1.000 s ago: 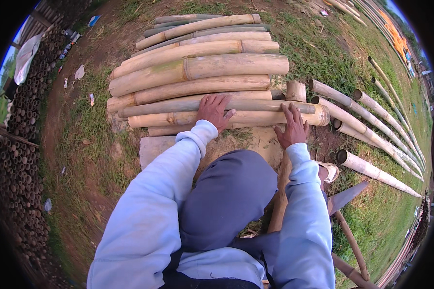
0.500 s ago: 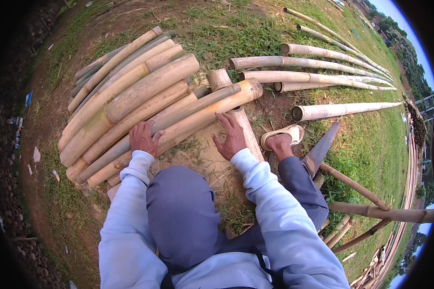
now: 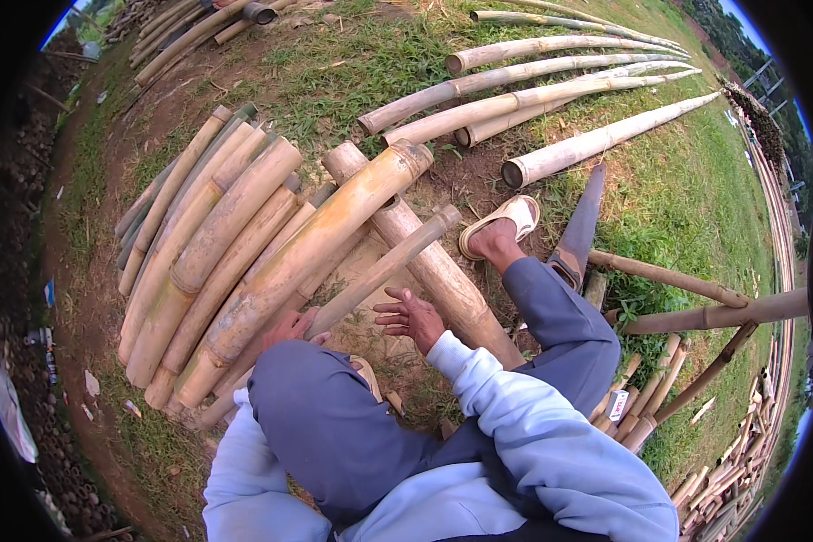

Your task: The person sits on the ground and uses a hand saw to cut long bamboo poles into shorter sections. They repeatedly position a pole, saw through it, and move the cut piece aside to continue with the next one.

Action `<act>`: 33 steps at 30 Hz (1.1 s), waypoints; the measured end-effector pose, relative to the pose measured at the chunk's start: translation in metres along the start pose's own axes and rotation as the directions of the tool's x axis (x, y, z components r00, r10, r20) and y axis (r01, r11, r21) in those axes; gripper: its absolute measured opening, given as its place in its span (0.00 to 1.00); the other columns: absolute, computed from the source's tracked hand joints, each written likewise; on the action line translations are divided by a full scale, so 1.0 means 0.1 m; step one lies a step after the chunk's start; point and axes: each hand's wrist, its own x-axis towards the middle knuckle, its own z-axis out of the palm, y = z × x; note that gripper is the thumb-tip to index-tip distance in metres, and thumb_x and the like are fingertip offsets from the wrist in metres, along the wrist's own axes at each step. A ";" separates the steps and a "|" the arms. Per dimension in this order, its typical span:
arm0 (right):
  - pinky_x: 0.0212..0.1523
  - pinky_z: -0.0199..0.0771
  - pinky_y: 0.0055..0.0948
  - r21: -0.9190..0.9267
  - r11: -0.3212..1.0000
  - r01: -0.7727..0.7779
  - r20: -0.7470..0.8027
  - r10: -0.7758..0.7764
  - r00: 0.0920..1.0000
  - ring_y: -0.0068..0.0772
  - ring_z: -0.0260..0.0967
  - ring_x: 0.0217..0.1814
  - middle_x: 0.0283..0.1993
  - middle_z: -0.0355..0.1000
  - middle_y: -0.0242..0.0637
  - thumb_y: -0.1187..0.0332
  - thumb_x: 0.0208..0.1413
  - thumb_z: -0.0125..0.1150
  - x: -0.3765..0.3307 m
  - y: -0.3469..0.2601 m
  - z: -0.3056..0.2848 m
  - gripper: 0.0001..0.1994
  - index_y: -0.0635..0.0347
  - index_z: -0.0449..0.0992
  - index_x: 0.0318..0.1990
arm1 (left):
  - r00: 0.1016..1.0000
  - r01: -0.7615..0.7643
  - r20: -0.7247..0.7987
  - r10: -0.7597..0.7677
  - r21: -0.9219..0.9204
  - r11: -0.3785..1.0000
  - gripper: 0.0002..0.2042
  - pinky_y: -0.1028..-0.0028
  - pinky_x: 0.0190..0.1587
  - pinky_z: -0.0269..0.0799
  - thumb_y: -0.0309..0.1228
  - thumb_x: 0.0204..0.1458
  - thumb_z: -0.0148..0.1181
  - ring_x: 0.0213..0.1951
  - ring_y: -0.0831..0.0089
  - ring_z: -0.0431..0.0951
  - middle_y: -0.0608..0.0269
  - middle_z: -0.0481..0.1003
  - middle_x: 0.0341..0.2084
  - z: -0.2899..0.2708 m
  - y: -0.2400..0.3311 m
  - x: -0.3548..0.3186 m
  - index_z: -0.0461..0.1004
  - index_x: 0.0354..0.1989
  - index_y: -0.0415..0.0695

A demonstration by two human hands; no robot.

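A slender bamboo pole point(image 3: 384, 269) slants across a thick bamboo log point(image 3: 443, 262) on the ground before me. My left hand point(image 3: 285, 331) is closed around the slender pole, partly hidden behind my raised knee. Just right of that pole my right hand point(image 3: 412, 318) hangs open, fingers spread and holding nothing. A thicker yellowish bamboo piece point(image 3: 307, 262) lies beyond the slender pole, its far end resting on the log. Left of it several cut bamboo lengths point(image 3: 199, 253) lie side by side in a pile.
A hand saw point(image 3: 580, 226) with a grey blade stands beside my sandalled foot point(image 3: 504, 226). Long bamboo poles point(image 3: 569, 158) stretch over the grass at the far right. A bamboo frame point(image 3: 705, 316) is at my right, and more poles point(image 3: 190, 32) lie at the far left.
The slender pole has come off the top of the pile to the near side of the thicker yellowish piece. My left hand has moved nearer my knee; my right hand has dropped lower, fingers spread.
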 end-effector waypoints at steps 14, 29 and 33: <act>0.40 0.82 0.40 -0.027 0.948 -0.318 -0.285 0.298 0.911 0.38 0.81 0.43 0.45 0.81 0.43 0.43 0.66 0.57 0.02 0.54 -0.34 0.27 0.62 0.74 0.54 | 0.954 0.131 -0.297 -0.046 0.274 0.953 0.53 0.58 0.67 0.63 0.53 0.36 0.80 0.64 0.51 0.66 0.49 0.69 0.58 -0.12 0.01 1.38 0.60 0.70 0.42; 0.38 0.77 0.28 -0.326 0.934 -0.143 -0.134 0.104 0.986 0.29 0.80 0.33 0.32 0.81 0.41 0.45 0.66 0.59 -0.39 0.19 -0.20 0.26 0.66 0.80 0.39 | 0.934 0.180 -0.325 -0.149 0.067 0.981 0.47 0.55 0.61 0.72 0.45 0.32 0.78 0.58 0.47 0.75 0.44 0.73 0.56 -0.98 -0.04 1.44 0.63 0.64 0.42; 0.44 0.81 0.30 -0.264 0.965 0.008 -0.087 -0.032 0.996 0.31 0.81 0.36 0.36 0.81 0.41 0.50 0.68 0.59 -0.33 0.21 -0.20 0.23 0.67 0.79 0.42 | 0.768 0.071 -0.632 -0.102 -0.074 0.995 0.46 0.58 0.55 0.76 0.45 0.34 0.80 0.49 0.49 0.81 0.44 0.79 0.47 -2.29 0.22 1.30 0.66 0.63 0.38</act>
